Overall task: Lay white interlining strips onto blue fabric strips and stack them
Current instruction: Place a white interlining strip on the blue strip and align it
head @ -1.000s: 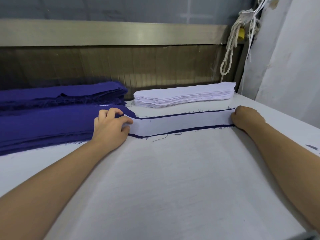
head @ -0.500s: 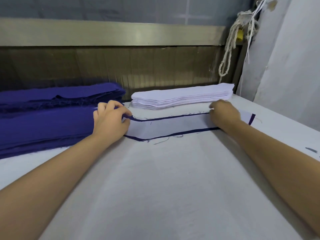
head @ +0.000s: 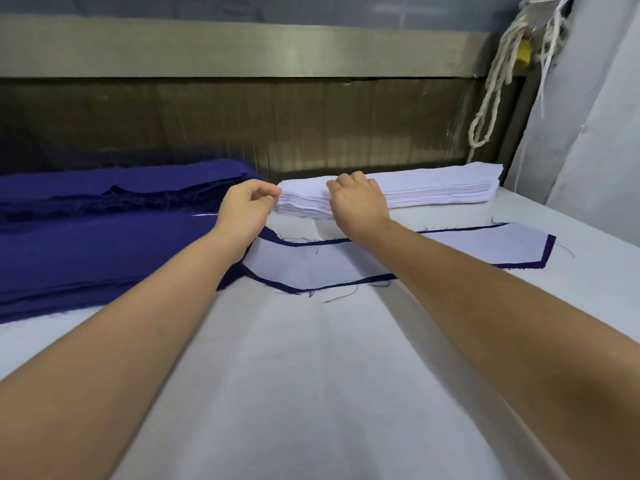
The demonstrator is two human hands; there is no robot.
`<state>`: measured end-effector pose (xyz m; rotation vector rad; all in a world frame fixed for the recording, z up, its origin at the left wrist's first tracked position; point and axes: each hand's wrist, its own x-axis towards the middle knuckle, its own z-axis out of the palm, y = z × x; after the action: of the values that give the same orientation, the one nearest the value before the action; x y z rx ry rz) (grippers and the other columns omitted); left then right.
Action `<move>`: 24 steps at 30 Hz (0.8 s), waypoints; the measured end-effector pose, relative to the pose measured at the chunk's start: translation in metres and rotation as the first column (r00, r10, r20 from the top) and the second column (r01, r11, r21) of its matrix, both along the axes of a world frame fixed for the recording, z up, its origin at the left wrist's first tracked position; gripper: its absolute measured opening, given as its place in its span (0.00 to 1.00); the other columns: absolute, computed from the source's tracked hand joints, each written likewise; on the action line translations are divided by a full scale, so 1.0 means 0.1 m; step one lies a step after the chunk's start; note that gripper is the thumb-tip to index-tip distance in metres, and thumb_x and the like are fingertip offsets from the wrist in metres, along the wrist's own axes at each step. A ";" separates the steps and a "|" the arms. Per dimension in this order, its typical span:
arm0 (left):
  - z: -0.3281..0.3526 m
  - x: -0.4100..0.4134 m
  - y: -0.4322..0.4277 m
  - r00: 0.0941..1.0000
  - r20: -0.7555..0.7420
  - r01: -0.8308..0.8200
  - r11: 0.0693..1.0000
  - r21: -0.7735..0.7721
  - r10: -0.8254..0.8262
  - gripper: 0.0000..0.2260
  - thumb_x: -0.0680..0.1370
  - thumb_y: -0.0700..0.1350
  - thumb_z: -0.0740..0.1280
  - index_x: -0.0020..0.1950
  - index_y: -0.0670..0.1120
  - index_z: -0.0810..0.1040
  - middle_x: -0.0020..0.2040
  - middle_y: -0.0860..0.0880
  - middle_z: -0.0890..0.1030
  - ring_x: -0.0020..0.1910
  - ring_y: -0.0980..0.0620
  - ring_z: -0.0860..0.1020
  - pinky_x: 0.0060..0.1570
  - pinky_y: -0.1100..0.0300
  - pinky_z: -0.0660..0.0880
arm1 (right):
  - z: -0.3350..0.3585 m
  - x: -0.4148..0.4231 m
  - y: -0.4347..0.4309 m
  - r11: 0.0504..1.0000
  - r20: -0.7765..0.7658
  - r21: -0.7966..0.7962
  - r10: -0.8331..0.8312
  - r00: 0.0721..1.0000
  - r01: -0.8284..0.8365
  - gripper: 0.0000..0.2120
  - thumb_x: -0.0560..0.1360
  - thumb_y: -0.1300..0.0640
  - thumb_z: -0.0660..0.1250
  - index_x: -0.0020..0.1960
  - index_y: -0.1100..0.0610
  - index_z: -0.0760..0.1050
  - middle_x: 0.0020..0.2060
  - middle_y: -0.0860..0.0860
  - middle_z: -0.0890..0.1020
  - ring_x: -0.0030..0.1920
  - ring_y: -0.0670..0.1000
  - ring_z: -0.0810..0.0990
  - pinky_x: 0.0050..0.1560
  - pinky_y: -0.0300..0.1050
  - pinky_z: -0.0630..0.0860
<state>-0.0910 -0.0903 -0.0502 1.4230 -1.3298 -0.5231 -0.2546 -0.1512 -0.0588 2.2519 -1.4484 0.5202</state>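
Observation:
A blue fabric strip (head: 546, 251) lies across the table with a white interlining strip (head: 485, 244) laid on it, only a blue border showing. Behind it sits a stack of white interlining strips (head: 446, 186). My left hand (head: 246, 210) is at the stack's left end, thumb and forefinger pinching at the corner of the top strip. My right hand (head: 358, 199) rests on top of the stack with bent fingers; its fingertips are hidden. To the left lies a thick pile of blue fabric strips (head: 104, 252), its right end under my left wrist.
A second blue pile (head: 121, 181) lies behind the first. The white-covered table (head: 311, 375) meets a brown wall with a metal rail (head: 242, 53). A knotted rope (head: 491, 98) hangs at the back right, next to hanging white cloth (head: 595, 133).
Both hands left the laid strip and moved back to the white stack. My right hand slid left from the strip's right end; my left hand rose from its left end.

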 end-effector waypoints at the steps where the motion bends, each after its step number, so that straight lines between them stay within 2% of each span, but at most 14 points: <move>1: -0.01 0.00 -0.02 1.000 -0.015 0.003 1.000 0.001 -0.003 0.11 0.78 0.34 0.60 0.51 0.46 0.79 0.43 0.55 0.78 0.43 0.58 0.75 0.45 0.66 0.71 | 0.00 0.02 -0.02 1.000 -0.017 -0.005 -0.004 1.000 0.004 0.17 0.72 0.70 0.60 0.60 0.61 0.71 0.58 0.56 0.74 0.59 0.57 0.69 0.56 0.47 0.65; 4: -0.05 0.02 -0.06 1.000 -0.024 0.007 1.000 0.011 -0.007 0.10 0.78 0.35 0.60 0.51 0.47 0.78 0.44 0.54 0.79 0.43 0.58 0.75 0.40 0.67 0.71 | 0.02 0.04 -0.07 1.000 -0.022 -0.013 0.009 1.000 -0.010 0.15 0.70 0.72 0.61 0.55 0.61 0.74 0.53 0.56 0.76 0.55 0.57 0.71 0.53 0.46 0.65; 7: -0.06 0.03 -0.08 0.999 -0.052 0.003 1.000 0.023 -0.002 0.08 0.78 0.37 0.62 0.51 0.47 0.79 0.44 0.53 0.78 0.40 0.58 0.75 0.39 0.67 0.71 | 0.05 0.04 -0.10 1.000 0.047 -0.019 0.020 0.999 -0.019 0.12 0.71 0.71 0.60 0.52 0.60 0.75 0.49 0.55 0.78 0.51 0.57 0.72 0.47 0.44 0.60; 10: -0.04 0.03 -0.08 0.995 -0.102 -0.001 1.000 0.014 0.003 0.08 0.78 0.37 0.63 0.53 0.45 0.79 0.43 0.53 0.78 0.40 0.58 0.75 0.42 0.65 0.72 | 0.09 0.03 -0.13 0.998 0.295 0.058 -0.005 0.956 -0.013 0.08 0.76 0.65 0.59 0.48 0.58 0.77 0.47 0.54 0.81 0.51 0.56 0.74 0.44 0.42 0.63; 13: 0.01 0.02 -0.06 0.983 -0.186 -0.015 0.998 -0.055 0.005 0.11 0.77 0.33 0.60 0.55 0.44 0.77 0.45 0.52 0.80 0.41 0.57 0.77 0.45 0.65 0.75 | 0.16 0.02 -0.12 0.976 0.591 0.192 -0.035 0.806 -0.098 0.05 0.76 0.58 0.65 0.45 0.57 0.79 0.43 0.52 0.82 0.46 0.53 0.78 0.40 0.42 0.69; 15: 0.07 -0.01 -0.03 0.954 -0.294 0.034 0.997 -0.067 -0.052 0.11 0.77 0.33 0.61 0.55 0.46 0.77 0.50 0.48 0.80 0.45 0.54 0.78 0.48 0.65 0.77 | 0.18 0.00 -0.10 0.964 0.693 0.207 -0.024 0.721 -0.166 0.07 0.76 0.54 0.66 0.44 0.56 0.80 0.41 0.51 0.82 0.45 0.52 0.79 0.41 0.42 0.72; 17: 0.10 -0.05 0.00 0.907 -0.399 0.130 0.991 -0.041 -0.135 0.11 0.78 0.36 0.62 0.55 0.50 0.76 0.54 0.44 0.78 0.49 0.51 0.78 0.50 0.64 0.77 | 0.16 0.00 -0.09 0.962 0.718 0.195 -0.006 0.696 -0.192 0.08 0.77 0.53 0.65 0.45 0.56 0.81 0.44 0.50 0.82 0.49 0.51 0.79 0.45 0.43 0.74; 20: 0.09 -0.11 0.04 0.844 -0.476 0.290 0.957 0.022 -0.245 0.12 0.81 0.42 0.60 0.62 0.55 0.72 0.57 0.43 0.76 0.55 0.48 0.79 0.54 0.62 0.77 | 0.13 0.01 -0.08 0.975 0.682 0.127 0.046 0.730 -0.181 0.09 0.77 0.54 0.65 0.49 0.55 0.82 0.49 0.50 0.78 0.56 0.52 0.74 0.49 0.46 0.73; 24: 0.09 -0.12 0.04 0.761 -0.563 0.429 0.901 0.064 -0.322 0.16 0.82 0.47 0.59 0.69 0.59 0.67 0.60 0.42 0.73 0.58 0.48 0.77 0.57 0.58 0.76 | 0.11 0.07 0.00 0.973 0.629 0.043 0.150 0.763 -0.227 0.08 0.77 0.52 0.66 0.51 0.53 0.83 0.45 0.47 0.70 0.54 0.50 0.70 0.45 0.42 0.67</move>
<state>-0.1034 -0.0859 -0.0412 1.0252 -1.1102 -1.2591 -0.2476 -0.1512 -0.0477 2.4571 -1.5656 1.3953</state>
